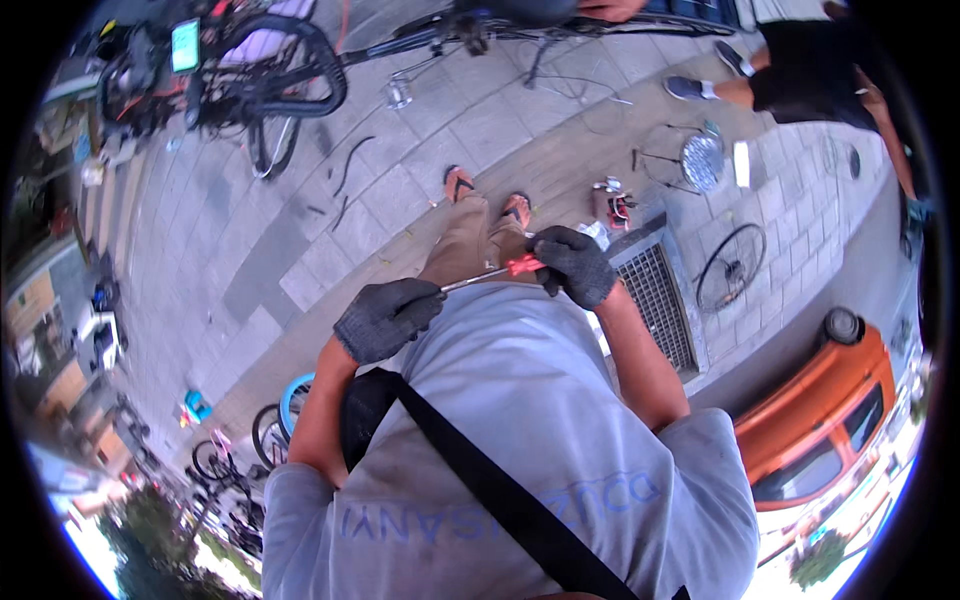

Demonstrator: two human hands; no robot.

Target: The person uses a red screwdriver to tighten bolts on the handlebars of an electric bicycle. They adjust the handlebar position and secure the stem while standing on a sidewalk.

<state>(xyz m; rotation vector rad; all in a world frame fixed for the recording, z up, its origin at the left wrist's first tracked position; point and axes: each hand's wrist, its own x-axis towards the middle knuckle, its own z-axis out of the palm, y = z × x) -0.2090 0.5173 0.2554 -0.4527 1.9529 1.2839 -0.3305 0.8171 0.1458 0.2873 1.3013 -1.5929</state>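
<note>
I hold a screwdriver (470, 281) crosswise in front of my grey shirt, its bare metal shaft running between my two hands. My right hand (573, 265), in a dark grey knit glove, is closed on the red handle end (523, 265). In a matching glove, my left hand (390, 318) pinches the far end of the shaft, so the tip is hidden by the fingers.
A metal floor grate (655, 305) lies by my right side. Beyond it are a loose bicycle wheel (731, 266), a round-seated stool (702, 163) and a red tool (619, 211). Bicycles (290, 65) stand ahead; another person (815, 75) is at upper right. An orange van (825, 415) is parked right.
</note>
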